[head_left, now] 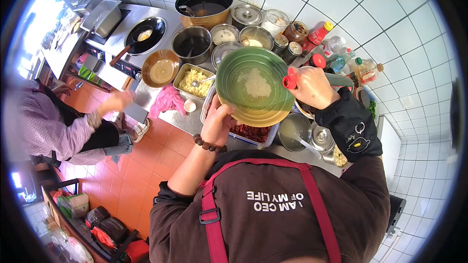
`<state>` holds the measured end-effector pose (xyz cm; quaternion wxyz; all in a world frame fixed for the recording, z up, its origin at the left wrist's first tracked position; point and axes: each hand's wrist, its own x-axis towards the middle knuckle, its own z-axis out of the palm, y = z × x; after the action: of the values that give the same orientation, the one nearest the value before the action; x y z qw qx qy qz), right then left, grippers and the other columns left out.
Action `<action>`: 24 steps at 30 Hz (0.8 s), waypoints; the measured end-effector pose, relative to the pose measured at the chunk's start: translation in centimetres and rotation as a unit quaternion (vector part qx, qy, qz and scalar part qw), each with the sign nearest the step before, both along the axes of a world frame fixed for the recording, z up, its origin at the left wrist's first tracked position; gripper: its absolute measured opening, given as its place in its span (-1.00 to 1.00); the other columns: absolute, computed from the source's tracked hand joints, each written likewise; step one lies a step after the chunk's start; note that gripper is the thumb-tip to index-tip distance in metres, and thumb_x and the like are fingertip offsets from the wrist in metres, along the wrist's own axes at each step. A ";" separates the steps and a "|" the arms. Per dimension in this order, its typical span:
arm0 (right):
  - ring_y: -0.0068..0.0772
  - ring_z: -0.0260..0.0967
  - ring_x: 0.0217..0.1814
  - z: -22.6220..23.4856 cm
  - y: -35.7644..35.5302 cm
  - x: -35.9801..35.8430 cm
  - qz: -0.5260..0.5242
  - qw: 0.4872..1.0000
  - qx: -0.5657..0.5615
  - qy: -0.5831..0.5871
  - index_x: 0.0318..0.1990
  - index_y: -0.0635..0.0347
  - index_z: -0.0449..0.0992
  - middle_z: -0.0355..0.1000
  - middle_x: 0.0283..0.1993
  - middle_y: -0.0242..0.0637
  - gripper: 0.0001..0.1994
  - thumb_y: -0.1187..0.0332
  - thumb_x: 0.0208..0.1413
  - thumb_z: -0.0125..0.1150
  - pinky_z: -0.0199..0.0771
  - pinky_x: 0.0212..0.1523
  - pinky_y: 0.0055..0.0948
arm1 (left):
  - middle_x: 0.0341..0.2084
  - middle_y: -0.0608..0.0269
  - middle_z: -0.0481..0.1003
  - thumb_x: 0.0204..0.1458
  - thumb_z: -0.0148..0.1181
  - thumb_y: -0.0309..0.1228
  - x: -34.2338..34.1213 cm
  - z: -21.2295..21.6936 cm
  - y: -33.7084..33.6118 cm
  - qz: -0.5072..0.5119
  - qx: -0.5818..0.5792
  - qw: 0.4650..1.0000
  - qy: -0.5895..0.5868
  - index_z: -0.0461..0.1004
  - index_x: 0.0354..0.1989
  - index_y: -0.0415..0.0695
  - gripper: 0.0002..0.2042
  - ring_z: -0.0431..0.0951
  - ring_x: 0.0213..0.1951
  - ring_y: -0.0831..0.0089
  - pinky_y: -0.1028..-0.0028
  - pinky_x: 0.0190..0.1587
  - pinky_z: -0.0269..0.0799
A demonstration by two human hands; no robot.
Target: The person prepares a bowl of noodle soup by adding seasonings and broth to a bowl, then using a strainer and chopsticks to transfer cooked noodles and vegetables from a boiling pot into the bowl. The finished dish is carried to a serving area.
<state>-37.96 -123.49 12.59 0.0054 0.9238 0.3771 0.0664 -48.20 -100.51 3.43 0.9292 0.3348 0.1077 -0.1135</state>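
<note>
My left hand (217, 122) grips the lower left rim of a green bowl with a yellow-brown edge (277, 65). A pale, grainy heap lies inside it. At the bowl's right rim, my right hand (313, 87) is wrapped round a bottle with a red cap (290, 80). The bottle lies sideways, its capped end over the rim and its dark body reaching back past my wrist. No stream from it is visible. Beneath the bowl, partly hidden, sits a clear tub of dark red chillies (251, 132).
Behind the bowl stand pots (192, 44), lidded tins, jars and sauce bottles (317, 36). A tray of yellow crumbly food (193, 82) and a pink cloth (168, 101) lie left. A pot with a ladle (295, 129) stands right. On the left is a co-worker (53, 122), one hand blurred.
</note>
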 end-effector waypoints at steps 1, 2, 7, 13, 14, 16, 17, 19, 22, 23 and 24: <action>-0.06 0.34 -0.59 0.0 0.0 0.0 0.000 1.000 -0.002 0.001 -0.45 0.24 0.36 0.32 -0.67 -0.11 -0.80 0.29 -0.16 0.11 0.31 -0.60 -0.21 | -0.11 0.23 0.31 -0.12 -0.04 -0.54 0.0 0.0 0.0 -0.002 0.000 1.000 0.000 0.08 0.14 -0.10 -0.46 0.46 -0.20 0.42 0.41 -0.29 0.51; -0.06 0.34 -0.59 0.1 0.0 0.0 -0.001 1.000 -0.004 0.003 -0.44 0.24 0.36 0.32 -0.67 -0.11 -0.80 0.29 -0.16 0.11 0.31 -0.60 -0.21 | -0.11 0.23 0.31 -0.12 -0.04 -0.54 0.0 0.0 0.0 -0.003 0.000 1.000 -0.001 0.08 0.14 -0.09 -0.46 0.45 -0.20 0.43 0.41 -0.29 0.51; -0.05 0.33 -0.57 0.2 0.1 0.0 -0.007 1.000 -0.011 0.012 -0.46 0.25 0.34 0.31 -0.67 -0.10 -0.81 0.32 -0.17 0.12 0.30 -0.57 -0.21 | -0.11 0.25 0.31 -0.12 -0.05 -0.52 0.1 -0.4 0.1 -0.007 0.006 1.000 -0.006 0.08 0.14 -0.06 -0.46 0.45 -0.21 0.45 0.43 -0.31 0.51; -0.04 0.32 -0.54 0.3 0.3 0.0 -0.012 1.000 -0.005 0.021 -0.52 0.26 0.28 0.29 -0.67 -0.10 -0.80 0.35 -0.19 0.13 0.29 -0.54 -0.19 | -0.10 0.28 0.31 -0.11 -0.04 -0.51 0.1 0.2 0.0 -0.010 -0.002 1.000 -0.004 0.07 0.15 -0.04 -0.46 0.45 -0.18 0.46 0.42 -0.28 0.52; -0.04 0.33 -0.54 0.3 0.2 0.0 -0.014 1.000 -0.010 0.020 -0.52 0.26 0.28 0.30 -0.67 -0.10 -0.80 0.34 -0.19 0.14 0.29 -0.54 -0.19 | -0.13 0.28 0.32 -0.11 -0.04 -0.50 0.1 0.4 0.0 -0.005 0.004 1.000 -0.005 0.10 0.11 -0.05 -0.49 0.45 -0.21 0.46 0.44 -0.30 0.51; -0.04 0.33 -0.55 0.3 0.2 0.1 -0.015 1.000 -0.016 0.019 -0.52 0.26 0.28 0.30 -0.67 -0.10 -0.80 0.34 -0.19 0.14 0.29 -0.54 -0.19 | -0.19 0.27 0.34 -0.12 -0.02 -0.47 0.1 0.7 -0.2 0.005 0.015 1.000 -0.006 0.15 0.04 -0.08 -0.55 0.47 -0.26 0.45 0.46 -0.32 0.50; -0.04 0.33 -0.55 0.2 0.2 0.2 -0.014 1.000 -0.017 0.017 -0.52 0.26 0.28 0.30 -0.68 -0.10 -0.80 0.34 -0.19 0.14 0.29 -0.55 -0.19 | -0.19 0.27 0.34 -0.12 -0.02 -0.47 0.2 0.7 -0.2 0.004 0.014 1.000 -0.005 0.15 0.04 -0.08 -0.55 0.47 -0.25 0.45 0.46 -0.31 0.50; -0.04 0.33 -0.55 0.2 0.2 0.3 -0.013 1.000 -0.017 0.016 -0.51 0.26 0.29 0.29 -0.68 -0.10 -0.80 0.33 -0.19 0.15 0.29 -0.56 -0.19 | -0.19 0.27 0.34 -0.12 -0.03 -0.47 0.2 0.7 -0.2 0.003 0.011 1.000 -0.003 0.15 0.04 -0.08 -0.55 0.46 -0.25 0.44 0.44 -0.30 0.49; -0.04 0.33 -0.56 0.1 0.3 0.2 -0.010 1.000 -0.014 0.016 -0.50 0.26 0.30 0.29 -0.69 -0.09 -0.79 0.33 -0.20 0.16 0.29 -0.57 -0.19 | -0.18 0.27 0.33 -0.13 -0.03 -0.47 0.2 0.7 -0.3 0.006 0.015 1.000 0.004 0.14 0.04 -0.08 -0.55 0.46 -0.23 0.42 0.41 -0.28 0.49; -0.04 0.32 -0.56 0.1 0.3 0.2 -0.008 1.000 -0.013 0.014 -0.50 0.26 0.30 0.29 -0.69 -0.09 -0.79 0.33 -0.20 0.16 0.29 -0.57 -0.19 | -0.18 0.27 0.33 -0.13 -0.03 -0.47 0.2 0.8 -0.3 0.004 0.017 1.000 0.004 0.14 0.04 -0.08 -0.54 0.46 -0.23 0.42 0.41 -0.28 0.49; -0.04 0.32 -0.57 0.1 0.3 0.2 -0.006 1.000 -0.012 0.013 -0.49 0.26 0.30 0.29 -0.69 -0.09 -0.79 0.33 -0.20 0.16 0.29 -0.57 -0.19 | -0.18 0.26 0.33 -0.13 -0.03 -0.47 0.2 0.9 -0.3 0.003 0.019 1.000 0.003 0.14 0.04 -0.08 -0.54 0.46 -0.23 0.42 0.41 -0.27 0.49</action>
<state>-37.74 -123.23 12.70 0.0123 0.9266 0.3724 0.0502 -48.02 -100.77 4.31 0.9228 0.3515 0.1136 -0.1097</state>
